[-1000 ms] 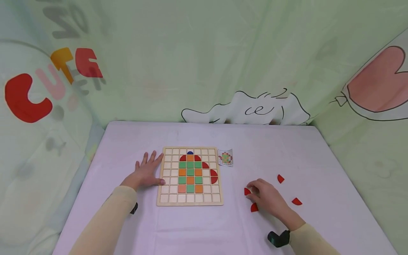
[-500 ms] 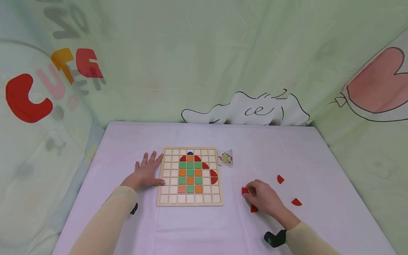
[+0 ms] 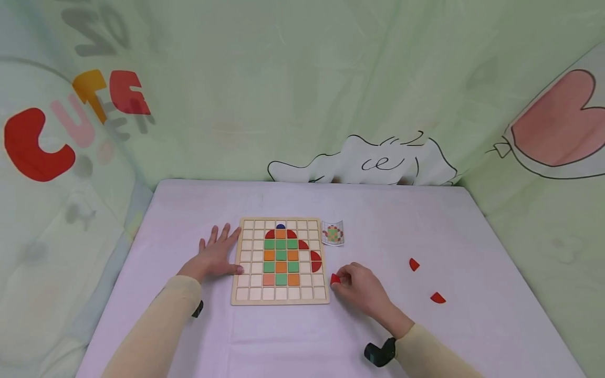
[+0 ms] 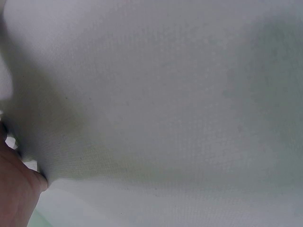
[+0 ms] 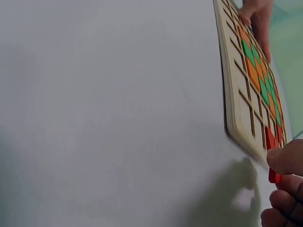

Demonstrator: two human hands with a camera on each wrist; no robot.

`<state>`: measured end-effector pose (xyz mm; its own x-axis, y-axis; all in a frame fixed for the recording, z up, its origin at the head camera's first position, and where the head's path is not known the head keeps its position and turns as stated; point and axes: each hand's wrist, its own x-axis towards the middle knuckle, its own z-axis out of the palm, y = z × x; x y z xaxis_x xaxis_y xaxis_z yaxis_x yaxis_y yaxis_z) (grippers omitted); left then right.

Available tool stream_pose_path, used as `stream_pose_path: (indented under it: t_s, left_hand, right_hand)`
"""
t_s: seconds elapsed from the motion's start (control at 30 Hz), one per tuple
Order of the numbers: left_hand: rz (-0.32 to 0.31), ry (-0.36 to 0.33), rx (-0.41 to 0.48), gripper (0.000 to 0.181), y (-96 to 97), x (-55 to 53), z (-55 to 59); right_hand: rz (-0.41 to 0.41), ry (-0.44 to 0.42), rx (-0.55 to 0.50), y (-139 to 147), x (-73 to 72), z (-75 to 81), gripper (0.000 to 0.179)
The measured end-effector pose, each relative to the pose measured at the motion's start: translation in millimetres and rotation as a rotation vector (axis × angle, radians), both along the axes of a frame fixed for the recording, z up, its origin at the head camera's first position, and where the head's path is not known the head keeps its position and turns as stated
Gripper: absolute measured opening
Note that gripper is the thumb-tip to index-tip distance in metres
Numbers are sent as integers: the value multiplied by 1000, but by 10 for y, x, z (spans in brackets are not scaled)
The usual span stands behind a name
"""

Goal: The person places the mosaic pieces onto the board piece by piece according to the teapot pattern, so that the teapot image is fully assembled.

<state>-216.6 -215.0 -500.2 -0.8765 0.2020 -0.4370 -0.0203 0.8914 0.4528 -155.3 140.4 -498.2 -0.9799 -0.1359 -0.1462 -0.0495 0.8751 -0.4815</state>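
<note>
My right hand pinches a red quarter-circle tile just off the right edge of the wooden grid board. In the right wrist view the thumb presses on the red tile near the board's corner. My left hand lies with fingers spread at the board's left edge, its thumb resting on the frame. Green, orange, pink and red tiles and a blue one fill part of the grid. The left wrist view shows mostly pale cloth and part of my hand.
A small picture card with a coloured pattern lies against the board's upper right side. Two loose red tiles, one farther back and one nearer, lie to the right on the white-covered table. Printed fabric walls surround it.
My right hand has carried the red tile leftward to the board's edge. The loose red tile that lay below that hand no longer shows. My left hand stays in place.
</note>
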Motion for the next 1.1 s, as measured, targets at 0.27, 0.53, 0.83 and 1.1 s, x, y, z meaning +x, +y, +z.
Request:
stream_pose_path:
  t_s: [0.27, 0.53, 0.83, 1.1]
  left_hand:
    - [0, 9, 5, 111, -15, 13, -6]
    - [6, 9, 2, 111, 2, 8, 11]
    - [6, 10, -6, 111, 8, 9, 8]
    - [8, 9, 3, 111, 3, 11, -3]
  right_hand:
    - [54, 31, -34, -397, 23, -49, 23]
    - [84, 106, 17, -604, 25, -76, 24]
    - [121, 40, -11, -568, -4, -45, 28]
    - [436, 82, -14, -357, -148, -25, 24]
